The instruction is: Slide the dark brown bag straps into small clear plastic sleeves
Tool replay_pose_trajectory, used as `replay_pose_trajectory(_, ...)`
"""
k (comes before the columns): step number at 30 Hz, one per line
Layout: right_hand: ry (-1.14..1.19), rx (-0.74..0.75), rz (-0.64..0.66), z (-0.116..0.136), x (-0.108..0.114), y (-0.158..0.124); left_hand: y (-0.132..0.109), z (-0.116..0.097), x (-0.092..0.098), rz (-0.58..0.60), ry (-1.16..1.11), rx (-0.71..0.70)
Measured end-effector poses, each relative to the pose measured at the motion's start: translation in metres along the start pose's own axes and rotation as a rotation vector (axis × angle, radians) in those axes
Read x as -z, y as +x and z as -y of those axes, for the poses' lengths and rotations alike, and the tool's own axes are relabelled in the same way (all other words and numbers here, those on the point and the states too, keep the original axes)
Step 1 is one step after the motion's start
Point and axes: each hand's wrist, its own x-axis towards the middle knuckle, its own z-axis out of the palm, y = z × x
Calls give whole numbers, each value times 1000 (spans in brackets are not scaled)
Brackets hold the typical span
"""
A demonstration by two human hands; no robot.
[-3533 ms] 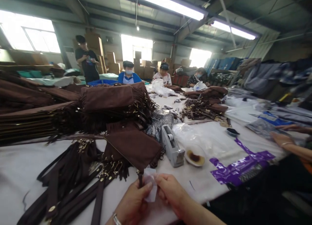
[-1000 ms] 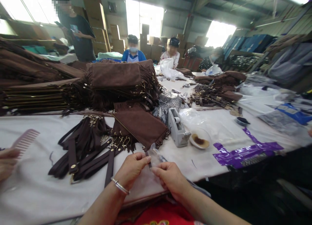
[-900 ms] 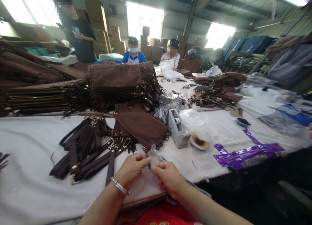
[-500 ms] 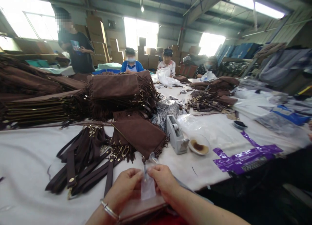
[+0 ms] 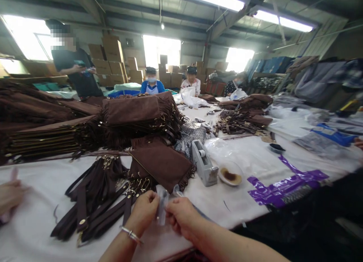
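Observation:
At the table's near edge, my left hand [image 5: 146,209] is closed on one side of a small clear plastic bag [image 5: 162,205]. My right hand [image 5: 180,214] pinches the other side of it, with the fingers curled. Just beyond my hands lies a brown fringed pouch [image 5: 161,160] with a zipper. Left of my hands, dark brown straps [image 5: 93,201] with metal clasps are heaped on the white cloth. A grey tape dispenser [image 5: 204,165] stands right of the pouch.
Stacked brown bags [image 5: 132,110] rise behind the pouch. A stained dish [image 5: 230,174] and purple tape [image 5: 286,186] lie to the right. Another person's hand [image 5: 11,197] is at the left edge. Several people are beyond the table.
The clear bag and my hands have shifted slightly left and up, and the bag is now bunched narrower. Another person's hand has appeared at the left edge. The view has tilted up.

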Motion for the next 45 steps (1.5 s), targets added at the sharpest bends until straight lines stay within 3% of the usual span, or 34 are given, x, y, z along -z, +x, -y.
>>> replay_pose_trajectory(4, 84, -28, 13, 3, -7, 1, 10, -1, 1, -3, 18, -7)
replay_pose_trajectory(10, 133, 8, 31, 2, -9, 3, 4, -3, 0, 196, -201, 111)
replay_pose_trajectory(13, 16, 81, 95, 0, -6, 2, 1, -9, 0, 204, -174, 94)
replay_pose_trajectory(16, -173, 230, 80, -3, 3, -1, 3, -17, 0, 155, -136, 37)
replay_pose_trajectory(20, -405, 462, -87, -8, 25, -7, -1, -23, -2, 227, -259, 105)
replay_pose_trajectory(24, -800, 1020, -142, -2, 43, -16, -17, -27, -1, 290, -468, 205)
replay_pose_trajectory(26, -979, 1210, -130, 3, 44, -19, -25, -28, 1, 305, -597, 253)
replay_pose_trajectory(30, -1252, 1363, -154, 12, 33, -15, -33, -27, 3, 278, -660, 257)
replay_pose_trajectory(34, -1435, 1431, -148, 22, 21, -4, -34, -22, 2, 206, -580, 220)
replay_pose_trajectory(37, -1488, 1427, -123, 33, 16, 2, -34, -18, 1, 149, -492, 110)
replay_pose_trajectory(42, -1593, 1309, -66, 51, 8, 6, -33, -13, -3, -13, -237, -160)
replay_pose_trajectory(45, -1673, 1226, -24, 58, 3, 5, -33, -10, -5, -85, -138, -216)
